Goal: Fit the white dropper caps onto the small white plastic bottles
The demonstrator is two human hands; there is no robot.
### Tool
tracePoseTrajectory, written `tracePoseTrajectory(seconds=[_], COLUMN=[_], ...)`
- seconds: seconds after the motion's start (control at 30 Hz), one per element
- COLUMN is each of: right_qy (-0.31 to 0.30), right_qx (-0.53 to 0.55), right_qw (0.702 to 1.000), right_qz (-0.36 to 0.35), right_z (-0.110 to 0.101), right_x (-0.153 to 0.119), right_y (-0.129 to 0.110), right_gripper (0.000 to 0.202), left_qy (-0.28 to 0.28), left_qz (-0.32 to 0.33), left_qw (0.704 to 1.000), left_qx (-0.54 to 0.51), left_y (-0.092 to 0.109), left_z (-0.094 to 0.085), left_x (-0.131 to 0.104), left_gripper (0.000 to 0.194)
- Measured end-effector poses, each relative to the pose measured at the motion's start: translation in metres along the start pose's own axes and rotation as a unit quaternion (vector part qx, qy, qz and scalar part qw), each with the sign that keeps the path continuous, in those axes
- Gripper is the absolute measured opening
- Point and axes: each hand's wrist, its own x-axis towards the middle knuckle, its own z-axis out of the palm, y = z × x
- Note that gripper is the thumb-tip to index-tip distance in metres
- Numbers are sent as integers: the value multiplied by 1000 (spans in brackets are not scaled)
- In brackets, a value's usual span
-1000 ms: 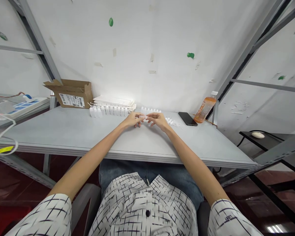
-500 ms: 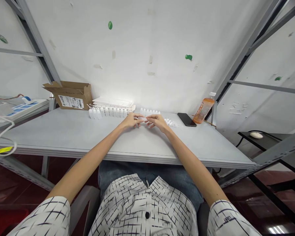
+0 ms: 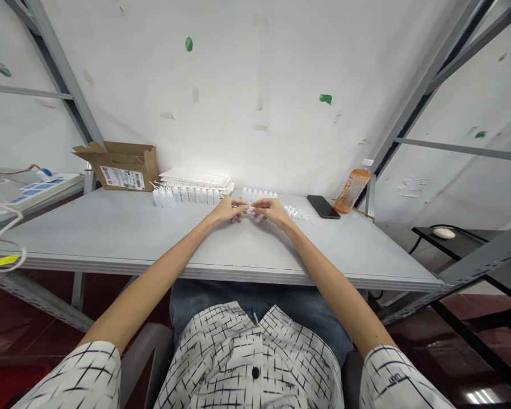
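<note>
My left hand (image 3: 230, 210) and my right hand (image 3: 269, 210) meet over the middle of the table, fingertips nearly touching. Pinched between them is a small white plastic piece (image 3: 251, 208), mostly covered by the fingers; its exact shape cannot be made out. Just behind the hands stands a row of small white squeeze bottles (image 3: 259, 195). Left of my left hand, another row of white bottles with thin tips (image 3: 189, 195) is lined up. Beside my right hand lies a loose pile of small white tips (image 3: 296, 212).
A black phone (image 3: 323, 207) and an orange drink bottle (image 3: 352, 187) are at the right of the grey table (image 3: 247, 250). Back left stand an opened cardboard box (image 3: 125, 165) and stacked white sheets (image 3: 196, 177). A power strip (image 3: 42, 190) lies beyond the left edge.
The fingertips have shifted slightly around the white piece, and less of it shows between them. Both arms stay in almost the same place.
</note>
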Motion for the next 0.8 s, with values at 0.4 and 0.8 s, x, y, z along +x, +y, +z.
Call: tracePoseTrajectory(seconds=[0.4, 0.8], right_qy=[-2, 13], right_qx=[-14, 0], right_qw=[1000, 999], right_qz=[-28, -36], right_z=[0, 1], right_x=[-3, -5], right_y=[-2, -5], right_gripper=[16, 14], left_qy=[-13, 15], left_qz=[42, 34], left_qw=[999, 999], left_qx=[5, 19], left_y=[-2, 4], left_z=[-3, -4], left_x=[-1, -4], left_gripper=[55, 44])
